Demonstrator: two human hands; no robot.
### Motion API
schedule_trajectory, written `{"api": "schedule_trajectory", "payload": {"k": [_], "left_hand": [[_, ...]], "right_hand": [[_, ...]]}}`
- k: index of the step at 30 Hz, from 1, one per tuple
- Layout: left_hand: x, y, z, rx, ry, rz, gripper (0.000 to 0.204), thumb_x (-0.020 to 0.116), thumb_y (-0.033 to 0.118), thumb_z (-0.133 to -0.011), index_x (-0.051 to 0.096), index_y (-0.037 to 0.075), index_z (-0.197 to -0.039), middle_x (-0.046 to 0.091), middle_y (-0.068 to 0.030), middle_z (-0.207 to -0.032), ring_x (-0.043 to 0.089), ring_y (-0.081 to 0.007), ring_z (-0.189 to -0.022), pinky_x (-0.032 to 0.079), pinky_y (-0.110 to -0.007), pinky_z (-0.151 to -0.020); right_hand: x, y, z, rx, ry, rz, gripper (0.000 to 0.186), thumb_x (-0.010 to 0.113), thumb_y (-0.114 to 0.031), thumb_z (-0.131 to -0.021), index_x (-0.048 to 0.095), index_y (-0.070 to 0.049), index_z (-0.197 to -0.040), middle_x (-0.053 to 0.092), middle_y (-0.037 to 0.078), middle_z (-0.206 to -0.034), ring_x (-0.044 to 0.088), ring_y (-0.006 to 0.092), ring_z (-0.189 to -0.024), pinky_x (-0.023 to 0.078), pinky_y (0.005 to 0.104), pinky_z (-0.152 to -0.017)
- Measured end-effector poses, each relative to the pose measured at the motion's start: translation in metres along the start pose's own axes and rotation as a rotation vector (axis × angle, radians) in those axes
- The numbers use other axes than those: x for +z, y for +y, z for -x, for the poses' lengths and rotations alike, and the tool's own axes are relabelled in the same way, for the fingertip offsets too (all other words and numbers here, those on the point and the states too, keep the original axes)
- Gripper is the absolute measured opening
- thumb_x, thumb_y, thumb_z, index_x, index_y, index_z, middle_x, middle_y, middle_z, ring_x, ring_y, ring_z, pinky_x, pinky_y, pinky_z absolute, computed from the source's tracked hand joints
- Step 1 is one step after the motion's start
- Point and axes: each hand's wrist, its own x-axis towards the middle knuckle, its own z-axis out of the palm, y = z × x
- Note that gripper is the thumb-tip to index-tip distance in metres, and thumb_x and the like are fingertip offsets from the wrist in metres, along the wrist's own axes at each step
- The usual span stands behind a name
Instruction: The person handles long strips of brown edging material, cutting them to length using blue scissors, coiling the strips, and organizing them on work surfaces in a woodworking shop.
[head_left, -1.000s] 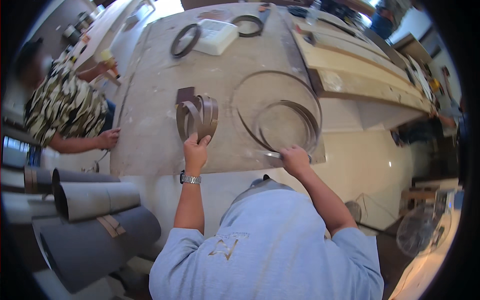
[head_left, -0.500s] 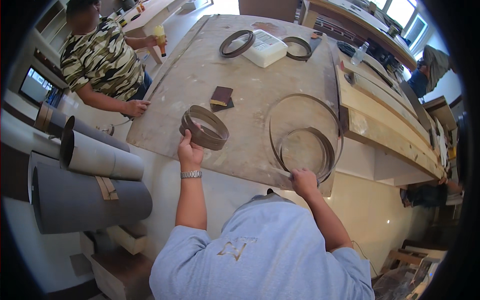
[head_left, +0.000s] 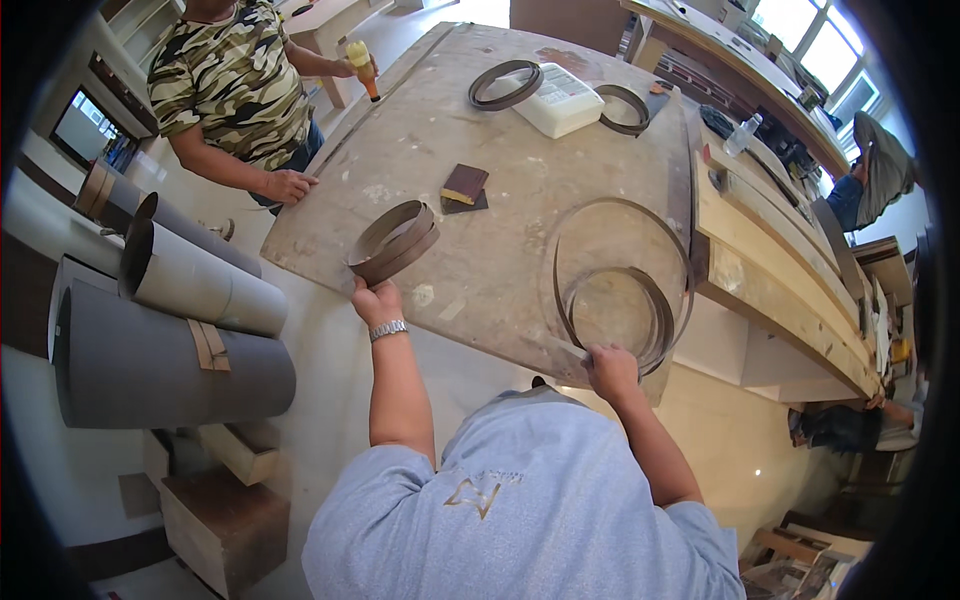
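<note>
Gripping the near edge of a coiled brown edge-banding roll (head_left: 393, 241), left of frame centre on the worn board (head_left: 480, 150), is the left hand (head_left: 376, 300), fingers closed on the coil. Right hand (head_left: 611, 370) is pinching the loose end of a wide, sprung-open strip loop (head_left: 620, 285) at the board's lower right edge, fingers clenched on the strip. Two dark sanding blocks (head_left: 464, 186) are lying just above the coil. A white rectangular container (head_left: 565, 100) is sitting between two more dark rolls (head_left: 505, 84) at upper centre. Another person in a camouflage shirt (head_left: 225, 70) is leaning a hand on the board's left corner, upper left. Grey material rolls (head_left: 170, 365) are stacking up at lower left.
</note>
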Motion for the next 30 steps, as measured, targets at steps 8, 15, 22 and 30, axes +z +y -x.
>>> {"api": "schedule_trajectory", "payload": {"k": [8, 15, 22, 30], "left_hand": [[0.007, 0.002, -0.008, 0.033, 0.002, 0.037, 0.038, 0.024, 0.015, -0.102, 0.046, -0.01, -0.12, 0.053, -0.0241, -0.124, 0.055, -0.0302, -0.114, 0.044, -0.042, -0.103], [0.019, -0.002, -0.004, 0.058, 0.057, 0.053, 0.038, 0.025, 0.014, -0.102, 0.048, -0.011, -0.119, 0.053, -0.0245, -0.124, 0.055, -0.0307, -0.114, 0.044, -0.042, -0.103], [0.018, 0.002, -0.006, -0.005, -0.033, 0.123, 0.037, 0.031, 0.015, -0.101, 0.046, -0.012, -0.121, 0.057, -0.0232, -0.119, 0.056, -0.0301, -0.111, 0.044, -0.042, -0.102], [0.026, -0.005, 0.016, -0.113, -0.089, -0.013, 0.038, 0.036, 0.02, -0.1, 0.045, -0.008, -0.124, 0.057, -0.0226, -0.116, 0.056, -0.0341, -0.109, 0.045, -0.046, -0.101]], "right_hand": [[-0.001, 0.001, 0.001, 0.003, -0.007, -0.013, 0.019, 0.067, -0.025, -0.076, 0.065, -0.011, -0.089, 0.067, 0.009, -0.082, 0.061, 0.0321, -0.079, 0.049, 0.0434, -0.068], [-0.004, 0.001, -0.001, 0.008, -0.027, 0.01, 0.02, 0.067, -0.025, -0.076, 0.065, -0.011, -0.091, 0.067, 0.01, -0.082, 0.061, 0.0323, -0.08, 0.049, 0.0437, -0.069], [-0.003, -0.004, -0.001, 0.0, -0.047, 0.017, 0.021, 0.066, -0.024, -0.077, 0.065, -0.012, -0.095, 0.067, 0.01, -0.085, 0.061, 0.0326, -0.081, 0.049, 0.0437, -0.07], [0.001, -0.005, -0.001, 0.003, -0.032, 0.005, 0.016, 0.064, -0.023, -0.078, 0.063, -0.01, -0.088, 0.067, 0.01, -0.084, 0.061, 0.0326, -0.081, 0.049, 0.0441, -0.07]]}}
